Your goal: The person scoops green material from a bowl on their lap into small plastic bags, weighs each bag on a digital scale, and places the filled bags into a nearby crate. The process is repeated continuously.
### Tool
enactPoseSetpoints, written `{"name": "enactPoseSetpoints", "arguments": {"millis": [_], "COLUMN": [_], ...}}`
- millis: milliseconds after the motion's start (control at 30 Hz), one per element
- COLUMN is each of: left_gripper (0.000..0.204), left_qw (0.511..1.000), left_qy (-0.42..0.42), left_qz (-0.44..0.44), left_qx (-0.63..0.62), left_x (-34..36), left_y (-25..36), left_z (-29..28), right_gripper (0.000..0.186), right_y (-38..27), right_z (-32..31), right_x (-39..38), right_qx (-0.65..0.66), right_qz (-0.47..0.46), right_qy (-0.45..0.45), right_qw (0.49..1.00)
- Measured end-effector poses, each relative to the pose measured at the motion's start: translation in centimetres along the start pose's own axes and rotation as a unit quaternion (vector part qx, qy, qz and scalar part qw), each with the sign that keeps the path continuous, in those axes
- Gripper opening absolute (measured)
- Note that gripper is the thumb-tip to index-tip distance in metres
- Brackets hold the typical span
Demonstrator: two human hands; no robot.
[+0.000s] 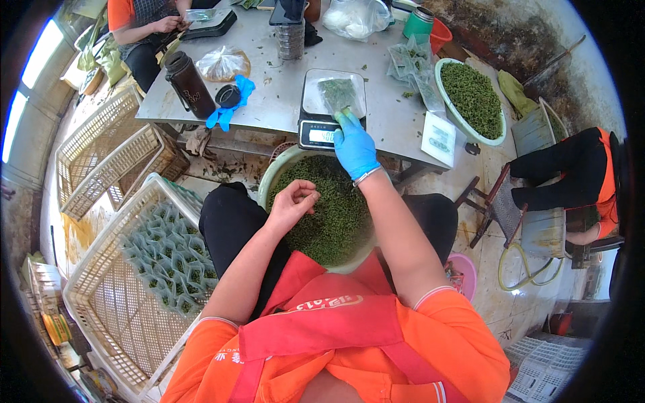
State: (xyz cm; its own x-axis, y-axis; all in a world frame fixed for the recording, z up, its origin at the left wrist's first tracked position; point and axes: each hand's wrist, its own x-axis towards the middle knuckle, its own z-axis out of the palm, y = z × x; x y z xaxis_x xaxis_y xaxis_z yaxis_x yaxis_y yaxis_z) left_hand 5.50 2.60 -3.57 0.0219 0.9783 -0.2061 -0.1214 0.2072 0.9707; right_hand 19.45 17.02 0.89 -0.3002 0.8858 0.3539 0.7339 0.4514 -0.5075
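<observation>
On the steel table a digital scale [331,138] carries a clear plastic bag [337,93] with small green peppercorns inside. My right hand [355,146], in a blue glove, reaches over the scale's near edge, its fingertips closed on the bag's near end. Bare and curled, my left hand [294,203] hovers over a large round basin [267,176] between my knees, thumb and fingers pressed together; whatever they may hold is hidden. Loose green peppercorns [327,225] fill this basin.
At left, a plastic crate [107,295] holds several filled bags [168,258]. The table bears a dark flask [190,84], a blue glove [232,101], empty-looking bags [411,60] and a peppercorn-filled basin [437,84]. Co-workers sit at far left [144,27] and bend at right [571,168].
</observation>
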Motion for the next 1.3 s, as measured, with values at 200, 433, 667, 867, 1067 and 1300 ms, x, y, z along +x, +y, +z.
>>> {"name": "enactPoseSetpoints", "arguments": {"millis": [200, 433, 667, 867, 1067, 1300], "left_gripper": [0.023, 0.021, 0.019, 0.017, 0.016, 0.016], "left_qw": [1.0, 0.989, 0.99, 0.992, 0.995, 0.996], "left_qy": [0.008, 0.093, 0.11, 0.106, 0.089, 0.082], "left_qz": [0.009, 0.085, 0.077, 0.053, 0.039, 0.034], "left_qx": [0.004, -0.072, -0.051, -0.038, -0.024, 0.001], "left_x": [0.1, 0.4, -0.1, -0.2, -0.1, -0.1], "left_y": [-0.2, 0.0, -0.1, -0.5, -0.6, -0.4], "left_z": [0.0, -0.3, -1.1, -1.1, -0.8, -0.4], "right_gripper": [0.03, 0.018, 0.017, 0.014, 0.023, 0.026], "right_y": [-0.6, -1.7, 0.3, 0.4, -0.3, 0.7], "right_z": [-2.9, 2.5, 6.9, 3.9, -2.7, -2.3], "right_x": [-1.8, -15.5, -21.8, -18.4, -13.2, -2.9], "right_qx": [0.058, 0.054, -0.093, 0.057, 0.259, 0.225], "right_qz": [-0.05, -0.165, -0.214, -0.098, 0.2, 0.089], "right_qy": [0.093, -0.325, -0.526, -0.476, -0.419, -0.028], "right_qw": [0.993, 0.929, 0.818, 0.872, 0.847, 0.97]}}
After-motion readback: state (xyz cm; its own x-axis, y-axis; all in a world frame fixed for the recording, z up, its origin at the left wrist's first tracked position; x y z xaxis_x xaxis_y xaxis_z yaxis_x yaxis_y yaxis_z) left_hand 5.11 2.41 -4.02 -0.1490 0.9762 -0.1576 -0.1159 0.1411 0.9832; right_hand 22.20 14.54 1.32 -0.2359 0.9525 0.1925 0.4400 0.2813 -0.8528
